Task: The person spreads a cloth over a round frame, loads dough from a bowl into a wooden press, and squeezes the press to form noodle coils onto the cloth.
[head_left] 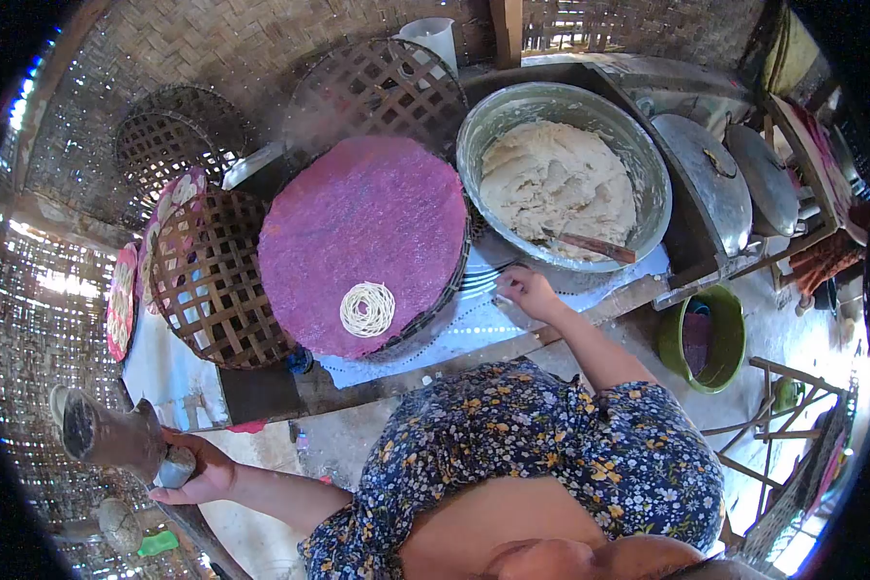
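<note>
My left hand (201, 471) is wrapped round the lower end of a dark metal tool (116, 437) at the lower left. My right hand (524, 290), its fingers curled, is at the table edge below the dough basin; whether it holds anything is too small to tell. A round purple cloth (362, 232) covers a basket in the middle, and a white coil of thin strands (366, 309) lies near its lower edge. The large basin (659, 208) holds pale dough (561, 184), with a wooden-handled tool (594, 246) resting in it.
An open-weave basket (217, 280) leans left of the purple cloth; others stand behind. A white container (430, 41) is at the back. Metal lids (710, 169) lie right of the basin. On the floor at right are a green tub (735, 338) and a wooden frame (773, 416).
</note>
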A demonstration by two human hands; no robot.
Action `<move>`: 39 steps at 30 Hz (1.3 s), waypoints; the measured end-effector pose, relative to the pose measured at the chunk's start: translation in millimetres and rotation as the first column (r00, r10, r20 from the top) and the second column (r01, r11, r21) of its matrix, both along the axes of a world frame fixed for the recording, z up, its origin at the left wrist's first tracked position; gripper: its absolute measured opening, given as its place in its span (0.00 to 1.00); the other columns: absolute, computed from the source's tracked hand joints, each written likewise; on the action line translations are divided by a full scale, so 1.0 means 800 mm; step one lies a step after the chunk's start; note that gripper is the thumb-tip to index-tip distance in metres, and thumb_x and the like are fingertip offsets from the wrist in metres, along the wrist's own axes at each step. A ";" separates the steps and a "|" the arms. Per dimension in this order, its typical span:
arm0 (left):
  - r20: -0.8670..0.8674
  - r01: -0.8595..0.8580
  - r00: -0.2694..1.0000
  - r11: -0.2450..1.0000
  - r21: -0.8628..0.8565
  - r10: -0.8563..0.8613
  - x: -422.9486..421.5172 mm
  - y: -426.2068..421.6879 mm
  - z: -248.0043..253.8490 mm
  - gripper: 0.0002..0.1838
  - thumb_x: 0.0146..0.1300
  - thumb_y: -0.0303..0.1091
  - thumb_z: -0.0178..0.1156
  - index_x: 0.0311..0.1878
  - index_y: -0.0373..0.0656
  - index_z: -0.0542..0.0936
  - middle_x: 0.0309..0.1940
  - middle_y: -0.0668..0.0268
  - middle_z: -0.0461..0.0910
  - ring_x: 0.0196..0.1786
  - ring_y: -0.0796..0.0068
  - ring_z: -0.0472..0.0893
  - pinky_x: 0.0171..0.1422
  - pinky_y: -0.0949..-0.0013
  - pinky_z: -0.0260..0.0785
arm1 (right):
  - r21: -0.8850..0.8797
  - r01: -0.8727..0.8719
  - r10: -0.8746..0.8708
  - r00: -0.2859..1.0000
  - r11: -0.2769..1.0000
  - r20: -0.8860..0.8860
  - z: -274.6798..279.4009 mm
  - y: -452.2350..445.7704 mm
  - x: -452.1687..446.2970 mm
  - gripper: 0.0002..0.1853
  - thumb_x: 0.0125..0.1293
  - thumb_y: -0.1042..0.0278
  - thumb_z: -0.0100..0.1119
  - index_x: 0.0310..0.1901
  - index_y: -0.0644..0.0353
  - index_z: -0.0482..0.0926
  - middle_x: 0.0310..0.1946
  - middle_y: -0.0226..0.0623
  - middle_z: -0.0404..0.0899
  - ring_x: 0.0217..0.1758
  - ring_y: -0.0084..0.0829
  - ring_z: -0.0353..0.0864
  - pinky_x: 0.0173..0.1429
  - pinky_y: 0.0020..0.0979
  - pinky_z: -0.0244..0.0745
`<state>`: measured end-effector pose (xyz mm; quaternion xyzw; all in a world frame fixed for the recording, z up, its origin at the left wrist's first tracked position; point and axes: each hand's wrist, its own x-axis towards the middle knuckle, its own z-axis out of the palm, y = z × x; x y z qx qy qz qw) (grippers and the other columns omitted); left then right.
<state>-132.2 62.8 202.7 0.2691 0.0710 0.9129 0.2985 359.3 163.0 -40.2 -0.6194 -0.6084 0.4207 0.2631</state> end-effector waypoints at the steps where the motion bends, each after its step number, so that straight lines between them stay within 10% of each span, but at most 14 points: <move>1: 0.005 -0.045 0.999 0.999 -0.029 0.045 0.008 0.002 0.002 0.37 0.50 0.50 0.61 0.60 0.38 0.63 0.57 0.53 0.66 0.58 0.52 0.68 0.56 0.56 0.71 | -0.128 0.018 -0.030 0.995 0.992 -0.091 0.016 -0.004 0.004 0.17 0.55 0.60 0.60 0.46 0.53 0.76 0.41 0.39 0.76 0.42 0.34 0.77 0.47 0.33 0.71; 8: 0.115 -0.119 0.985 0.989 -0.093 0.129 0.032 0.020 0.006 0.37 0.48 0.50 0.63 0.58 0.39 0.64 0.55 0.55 0.68 0.55 0.55 0.70 0.55 0.57 0.71 | -0.375 -0.048 -0.277 0.590 0.926 -0.759 0.050 -0.025 0.016 0.12 0.64 0.60 0.52 0.41 0.59 0.76 0.35 0.27 0.76 0.34 0.18 0.73 0.37 0.21 0.70; 19: 0.159 -0.034 0.986 0.993 -0.112 0.052 0.038 0.040 -0.009 0.36 0.48 0.48 0.63 0.58 0.39 0.65 0.55 0.56 0.68 0.56 0.57 0.70 0.60 0.56 0.67 | -0.375 -0.194 -0.245 0.482 0.906 -0.841 0.113 -0.055 0.027 0.15 0.64 0.68 0.50 0.51 0.63 0.70 0.38 0.33 0.76 0.33 0.21 0.74 0.38 0.24 0.73; 25: 0.154 -0.009 0.988 0.996 -0.094 0.024 0.026 0.040 -0.019 0.35 0.51 0.49 0.62 0.58 0.39 0.65 0.57 0.55 0.67 0.59 0.57 0.67 0.63 0.54 0.64 | -0.198 -0.133 -0.052 0.691 0.971 -0.721 0.184 -0.047 0.068 0.12 0.60 0.73 0.56 0.46 0.64 0.73 0.30 0.32 0.76 0.31 0.21 0.73 0.35 0.22 0.68; 35: 0.187 -0.193 0.955 0.961 -0.198 0.230 0.053 0.028 -0.005 0.36 0.51 0.47 0.61 0.59 0.38 0.63 0.58 0.54 0.64 0.59 0.53 0.67 0.64 0.55 0.62 | 0.239 0.266 -0.217 0.953 0.934 -0.213 0.203 0.047 0.206 0.08 0.52 0.74 0.61 0.34 0.67 0.78 0.24 0.29 0.76 0.28 0.18 0.72 0.35 0.22 0.69; 39: 0.107 -0.134 0.983 0.985 -0.110 0.146 0.044 0.005 -0.012 0.37 0.52 0.45 0.61 0.60 0.36 0.60 0.59 0.52 0.63 0.58 0.52 0.66 0.63 0.55 0.62 | 0.038 0.301 -0.290 0.942 0.953 -0.169 0.178 0.071 0.225 0.10 0.51 0.75 0.61 0.37 0.65 0.78 0.23 0.30 0.77 0.25 0.20 0.74 0.32 0.23 0.71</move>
